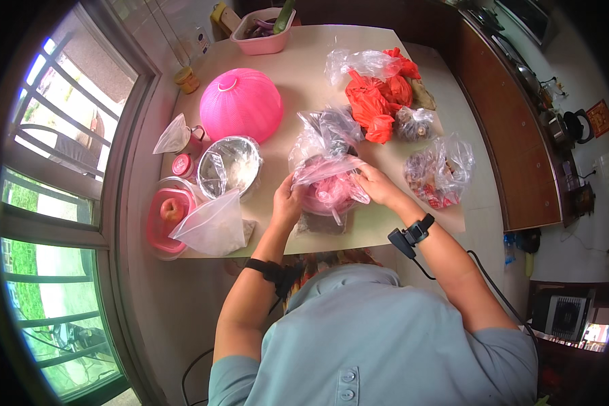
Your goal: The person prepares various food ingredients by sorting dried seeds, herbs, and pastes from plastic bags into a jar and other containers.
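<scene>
A pink translucent plastic bag (330, 188) is spread between my two hands near the front of the table. My left hand (288, 199) grips its left edge, and my right hand (374, 183) holds its upper right edge. What lies inside the bag cannot be made out. Under it, a flat dark package (325, 223) shows at the table's front edge. Just beyond my hands stands a clear plastic bag with dark contents (330, 129). Red plastic bags (373, 104) lie behind it to the right, beside a small knotted clear bag (414, 123).
On the left are a pink mesh food cover (241, 104), a film-covered metal bowl (229, 167), a pink-lidded jar (182, 165), a pink container (155, 223) holding an apple (172, 209), and a white bag (215, 228). Further clear bags (439, 170) sit right; a pink basin (264, 46) stands behind.
</scene>
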Demonstrator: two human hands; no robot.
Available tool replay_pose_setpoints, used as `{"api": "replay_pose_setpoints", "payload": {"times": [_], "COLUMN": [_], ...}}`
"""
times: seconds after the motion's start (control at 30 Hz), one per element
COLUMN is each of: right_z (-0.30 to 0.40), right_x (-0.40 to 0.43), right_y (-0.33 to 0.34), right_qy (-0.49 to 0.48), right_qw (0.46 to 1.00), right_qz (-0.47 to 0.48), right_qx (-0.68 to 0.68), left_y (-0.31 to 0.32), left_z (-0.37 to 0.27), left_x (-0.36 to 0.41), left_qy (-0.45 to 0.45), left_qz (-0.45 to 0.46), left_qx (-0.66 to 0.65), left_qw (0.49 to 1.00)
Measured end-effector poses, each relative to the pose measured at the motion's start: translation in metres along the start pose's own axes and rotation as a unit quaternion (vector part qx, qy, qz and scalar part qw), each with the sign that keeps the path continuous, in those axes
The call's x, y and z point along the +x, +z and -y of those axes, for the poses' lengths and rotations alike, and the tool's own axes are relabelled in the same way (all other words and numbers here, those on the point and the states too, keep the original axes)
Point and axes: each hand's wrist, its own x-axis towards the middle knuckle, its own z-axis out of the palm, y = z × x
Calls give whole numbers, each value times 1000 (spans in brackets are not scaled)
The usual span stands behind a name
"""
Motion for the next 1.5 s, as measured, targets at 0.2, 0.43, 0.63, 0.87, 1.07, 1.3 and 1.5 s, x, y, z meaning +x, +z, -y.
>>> {"api": "replay_pose_setpoints", "payload": {"times": [0.2,0.43,0.63,0.87,1.07,1.3,1.5], "right_z": [5,3,8,46,29,23,-8], "right_x": [7,-10,-9,-22,-29,-59,-87], "right_y": [6,0,-20,-41,-54,-70,-100], "right_qy": [-19,91,118,3,11,19,34], "right_qw": [1000,992,885,954,978,984,988], "right_qz": [-16,-58,-47,-14,-1,90,-30], "right_qx": [-11,67,448,300,209,153,150], "left_y": [-7,-5,-11,9,4,-34,-29], "left_z": [5,-13,-9,-11,-4,11,16], "left_x": [-2,-28,-39,-30,-10,13,10], "left_qy": [-4,-66,-148,-156,-96,-142,-98], "left_qz": [-10,71,-58,83,-128,-294,-258], "left_qx": [-7,-51,-176,-155,-248,-281,-308], "left_qw": [1000,994,972,972,955,903,911]}}
